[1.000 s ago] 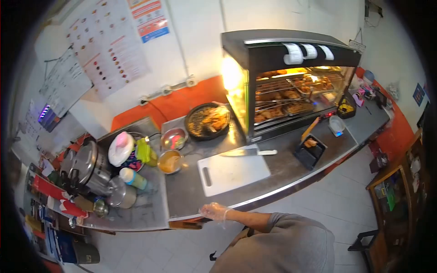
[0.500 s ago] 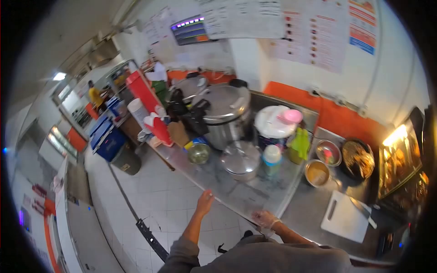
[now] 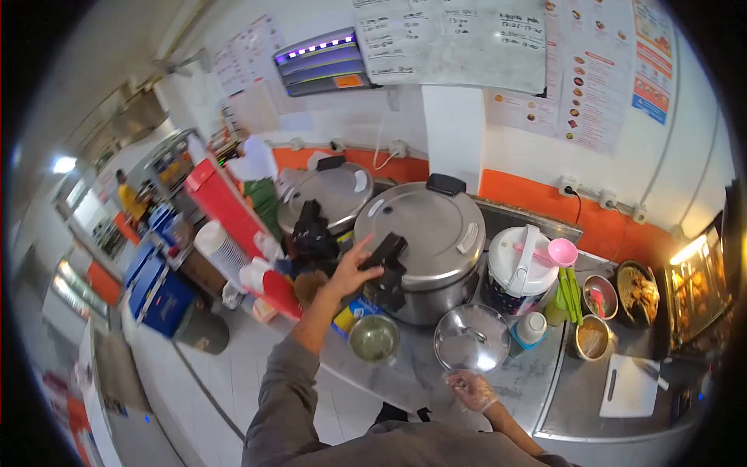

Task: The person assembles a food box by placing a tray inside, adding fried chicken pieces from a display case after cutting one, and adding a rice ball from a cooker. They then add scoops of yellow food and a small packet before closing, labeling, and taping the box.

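Note:
My bare left hand (image 3: 350,272) reaches to the black side handle (image 3: 387,253) of a large steel pot (image 3: 424,233). Its fingers are spread, at or just beside the handle, and do not look wrapped round it. In a clear plastic glove, my right hand (image 3: 471,391) hovers low over the counter's front edge with loosely bent, parted fingers and nothing visible in them. Just beyond it sits a smaller pot with a shiny steel lid (image 3: 471,338). A metal bowl (image 3: 373,338) stands below my left forearm's reach, beside a blue and yellow packet (image 3: 354,313).
A second large pot (image 3: 327,194) stands behind left. Rightward are a white-lidded container (image 3: 521,268), a pink cup (image 3: 562,252), a bottle (image 3: 531,328), bowls, and a cutting board (image 3: 630,387) with a knife (image 3: 652,373). Stacked cups (image 3: 218,245) stand left; a person (image 3: 128,198) is far off.
My left hand has moved up and forward from the counter's front edge to the large pot's handle. My right hand stays low, nearer the small lidded pot. The view has shifted closer to the pots.

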A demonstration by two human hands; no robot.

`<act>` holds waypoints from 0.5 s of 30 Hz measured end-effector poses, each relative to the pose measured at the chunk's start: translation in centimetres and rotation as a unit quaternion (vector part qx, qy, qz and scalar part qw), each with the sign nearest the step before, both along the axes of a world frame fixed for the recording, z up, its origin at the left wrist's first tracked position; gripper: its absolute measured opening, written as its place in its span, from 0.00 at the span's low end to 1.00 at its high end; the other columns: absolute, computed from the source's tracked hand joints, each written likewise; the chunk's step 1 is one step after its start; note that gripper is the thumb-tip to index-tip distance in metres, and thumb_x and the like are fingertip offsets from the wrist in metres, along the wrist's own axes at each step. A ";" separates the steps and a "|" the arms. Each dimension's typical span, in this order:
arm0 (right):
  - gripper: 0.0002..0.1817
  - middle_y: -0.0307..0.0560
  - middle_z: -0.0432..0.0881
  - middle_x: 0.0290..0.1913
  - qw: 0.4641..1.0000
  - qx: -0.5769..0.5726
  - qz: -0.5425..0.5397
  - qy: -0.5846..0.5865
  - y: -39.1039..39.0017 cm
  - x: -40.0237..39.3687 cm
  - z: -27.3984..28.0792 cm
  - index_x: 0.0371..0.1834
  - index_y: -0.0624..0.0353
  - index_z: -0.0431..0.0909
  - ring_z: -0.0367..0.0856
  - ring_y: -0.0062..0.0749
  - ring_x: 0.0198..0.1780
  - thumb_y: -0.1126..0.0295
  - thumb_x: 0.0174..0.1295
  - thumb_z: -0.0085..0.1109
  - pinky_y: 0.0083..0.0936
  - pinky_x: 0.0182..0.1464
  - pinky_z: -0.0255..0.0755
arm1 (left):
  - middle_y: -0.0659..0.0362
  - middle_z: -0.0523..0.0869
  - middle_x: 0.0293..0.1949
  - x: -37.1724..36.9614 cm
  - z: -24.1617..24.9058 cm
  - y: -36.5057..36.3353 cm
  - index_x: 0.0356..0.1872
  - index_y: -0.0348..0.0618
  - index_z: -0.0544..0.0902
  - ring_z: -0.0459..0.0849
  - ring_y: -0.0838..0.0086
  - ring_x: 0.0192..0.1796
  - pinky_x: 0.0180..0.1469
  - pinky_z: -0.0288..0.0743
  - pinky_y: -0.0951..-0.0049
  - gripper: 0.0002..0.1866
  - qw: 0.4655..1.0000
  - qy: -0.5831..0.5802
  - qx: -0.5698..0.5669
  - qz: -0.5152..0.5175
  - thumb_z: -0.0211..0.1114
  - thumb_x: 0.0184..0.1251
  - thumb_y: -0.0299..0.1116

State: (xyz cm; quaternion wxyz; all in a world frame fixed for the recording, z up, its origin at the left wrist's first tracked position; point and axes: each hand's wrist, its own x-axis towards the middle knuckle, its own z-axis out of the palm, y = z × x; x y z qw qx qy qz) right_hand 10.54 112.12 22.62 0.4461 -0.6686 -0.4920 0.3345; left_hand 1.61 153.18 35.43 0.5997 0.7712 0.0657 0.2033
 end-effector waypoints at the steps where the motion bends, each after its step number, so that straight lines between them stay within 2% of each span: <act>1: 0.12 0.49 0.84 0.38 0.998 0.023 -0.051 -0.037 1.4 -0.2 0.4 0.45 0.59 0.79 0.83 0.38 0.40 0.74 0.56 0.58 0.32 0.45 0.75 | 0.52 0.85 0.48 0.4 0.3 0.4 0.75 0.47 0.50 0.80 0.77 0.50 0.56 0.72 0.75 0.50 1.000 0.006 0.002 -0.005 0.71 0.54 0.18; 2: 0.11 0.47 0.83 0.35 0.991 0.041 -0.099 -0.077 2.5 -0.3 1.1 0.44 0.59 0.79 0.82 0.33 0.38 0.75 0.56 0.59 0.29 0.42 0.76 | 0.52 0.85 0.48 0.6 0.9 1.0 0.75 0.47 0.50 0.80 0.77 0.50 0.56 0.72 0.75 0.50 1.000 0.005 -0.005 -0.026 0.71 0.54 0.18; 3: 0.08 0.48 0.83 0.33 0.985 0.018 -0.149 -0.080 4.0 -0.6 3.5 0.38 0.60 0.80 0.82 0.34 0.36 0.75 0.55 0.59 0.30 0.41 0.75 | 0.53 0.86 0.47 0.5 2.1 1.2 0.76 0.48 0.50 0.81 0.76 0.49 0.55 0.72 0.75 0.51 0.998 0.034 -0.040 -0.046 0.72 0.54 0.18; 4: 0.08 0.48 0.83 0.33 0.982 0.008 -0.167 -0.084 5.3 0.1 4.2 0.38 0.60 0.80 0.82 0.34 0.36 0.75 0.55 0.59 0.30 0.41 0.75 | 0.53 0.87 0.45 0.7 2.9 1.7 0.76 0.48 0.50 0.81 0.76 0.48 0.55 0.72 0.75 0.51 0.993 0.064 -0.073 -0.067 0.72 0.53 0.19; 6: 0.08 0.50 0.84 0.35 0.958 0.084 -0.250 -0.114 7.7 1.3 5.3 0.38 0.60 0.80 0.82 0.40 0.37 0.76 0.54 0.59 0.33 0.43 0.74 | 0.53 0.87 0.44 1.6 2.9 3.2 0.76 0.49 0.49 0.82 0.76 0.47 0.54 0.73 0.76 0.52 0.987 0.076 -0.090 -0.108 0.72 0.53 0.18; 8: 0.07 0.48 0.84 0.34 0.936 0.083 -0.298 -0.167 10.1 2.4 9.4 0.35 0.59 0.81 0.81 0.38 0.34 0.77 0.52 0.60 0.30 0.39 0.72 | 0.53 0.88 0.42 1.8 3.9 3.6 0.76 0.49 0.48 0.83 0.76 0.46 0.54 0.73 0.76 0.53 0.979 0.100 -0.107 -0.141 0.73 0.52 0.17; 9: 0.07 0.46 0.84 0.34 0.921 0.074 -0.323 -0.205 11.0 3.0 10.7 0.35 0.58 0.81 0.80 0.37 0.34 0.76 0.51 0.61 0.30 0.38 0.71 | 0.52 0.88 0.42 2.1 5.0 3.1 0.76 0.50 0.47 0.83 0.76 0.46 0.54 0.74 0.76 0.54 0.977 0.093 -0.144 -0.127 0.73 0.51 0.17; 10: 0.07 0.45 0.83 0.34 0.914 0.093 -0.349 -0.186 11.8 3.5 11.9 0.33 0.57 0.81 0.80 0.37 0.34 0.76 0.49 0.63 0.29 0.38 0.71 | 0.51 0.88 0.42 2.3 6.4 2.9 0.76 0.50 0.46 0.83 0.76 0.46 0.54 0.74 0.75 0.55 0.974 0.086 -0.180 -0.111 0.73 0.51 0.17; 11: 0.07 0.45 0.83 0.34 0.893 0.098 -0.362 -0.247 12.2 4.0 13.3 0.33 0.56 0.81 0.80 0.36 0.35 0.76 0.50 0.65 0.29 0.39 0.72 | 0.49 0.86 0.46 2.9 8.2 3.6 0.76 0.48 0.45 0.83 0.73 0.49 0.55 0.74 0.74 0.56 0.973 0.072 -0.177 -0.126 0.74 0.50 0.17; 12: 0.06 0.45 0.83 0.34 0.853 0.075 -0.370 -0.359 12.5 4.5 14.8 0.33 0.56 0.81 0.80 0.36 0.36 0.74 0.52 0.67 0.29 0.41 0.73 | 0.48 0.85 0.48 3.8 10.4 4.1 0.76 0.47 0.46 0.82 0.71 0.51 0.57 0.73 0.72 0.57 0.970 0.006 -0.195 -0.147 0.75 0.49 0.18; 13: 0.07 0.46 0.83 0.36 0.887 0.059 -0.373 -0.266 12.7 5.7 14.9 0.31 0.59 0.81 0.81 0.36 0.38 0.72 0.53 0.69 0.30 0.44 0.73 | 0.48 0.83 0.51 4.8 12.7 4.5 0.76 0.47 0.46 0.82 0.68 0.53 0.59 0.72 0.70 0.57 0.960 -0.057 -0.217 -0.166 0.77 0.47 0.19; 14: 0.08 0.46 0.83 0.35 0.885 0.048 -0.396 -0.239 13.4 6.6 15.0 0.32 0.60 0.82 0.81 0.34 0.38 0.69 0.54 0.70 0.28 0.43 0.73 | 0.46 0.80 0.55 6.2 15.1 5.3 0.75 0.47 0.46 0.80 0.64 0.57 0.62 0.69 0.65 0.62 0.968 -0.126 -0.089 -0.197 0.82 0.41 0.24; 15: 0.10 0.46 0.83 0.34 0.902 -0.008 -0.345 -0.261 14.4 8.1 16.4 0.34 0.60 0.83 0.81 0.31 0.37 0.65 0.55 0.69 0.28 0.42 0.74 | 0.46 0.80 0.55 8.0 17.8 5.7 0.74 0.46 0.50 0.78 0.61 0.59 0.64 0.67 0.63 0.64 0.974 -0.128 0.028 -0.186 0.86 0.34 0.33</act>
